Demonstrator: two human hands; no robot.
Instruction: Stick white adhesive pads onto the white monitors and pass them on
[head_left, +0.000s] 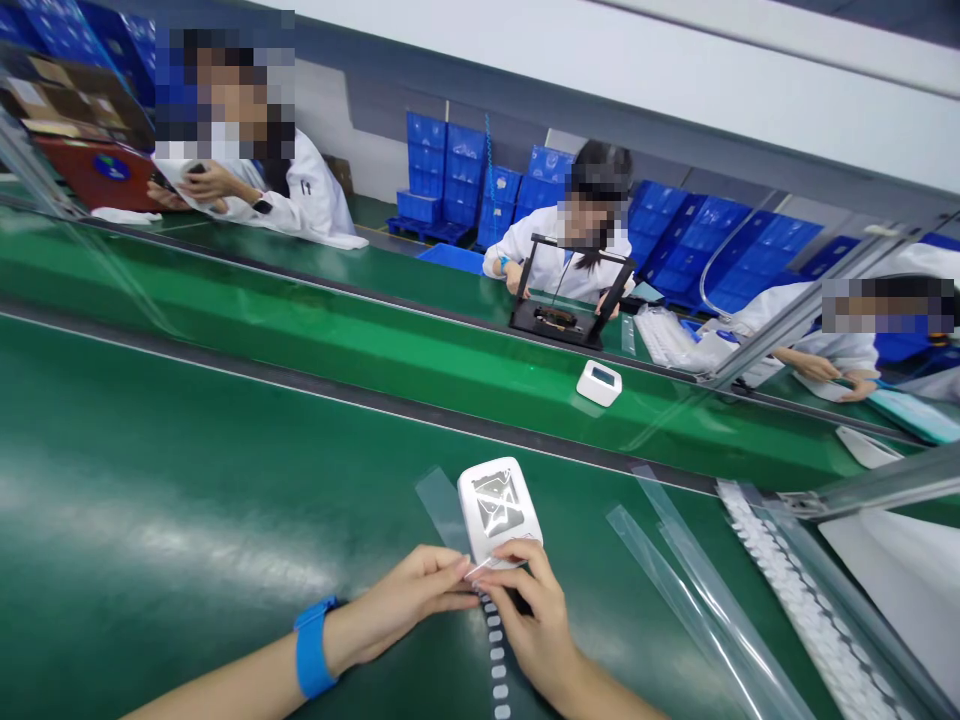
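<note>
Head view: I saw the left hand [416,592] and right hand [538,615] pinching a strip [496,655] at its far end, the device [498,505] just beyond on the bench [187,490], long axis pointing away, right hand nearer.

Stacked blue crates [461,165]; black frame [616,291] on far table [322,264].

Device [501,505] on the near bench [225,500], left hand [424,592] and right hand [536,615] at its near end, plastic strips [709,575] to the right, belt [337,350] beyond, second device [598,385] on the belt, workers [319,195] farther back, stacked crates [463,175] behind them.
</note>
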